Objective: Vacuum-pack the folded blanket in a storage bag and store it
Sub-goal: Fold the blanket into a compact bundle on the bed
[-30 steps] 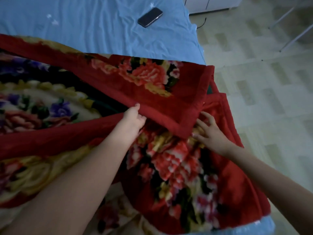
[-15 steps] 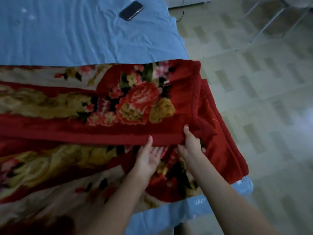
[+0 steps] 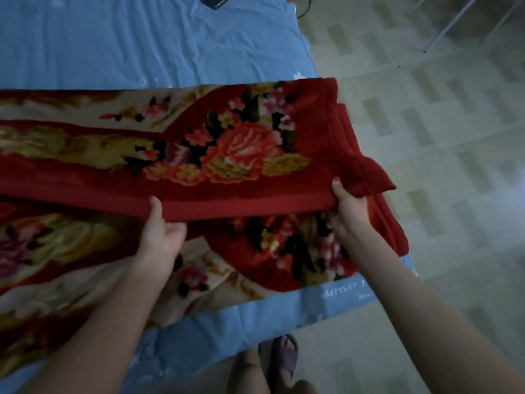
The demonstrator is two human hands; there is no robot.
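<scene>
Gripping the red border of the floral blanket (image 3: pixel 233 155) with left hand (image 3: pixel 159 234) and right hand (image 3: pixel 350 207), thumbs on top, fingers curled beneath; blanket spread across the blue bedsheet (image 3: pixel 142 46).

**What We Counted**

We counted one red floral blanket (image 3: pixel 241 155); one blue bedsheet (image 3: pixel 142 41) under it; two hands, the left hand (image 3: pixel 162 234) and the right hand (image 3: pixel 350 207); one dark phone (image 3: pixel 216 0) at the top edge; one sandalled foot (image 3: pixel 284 356).
</scene>
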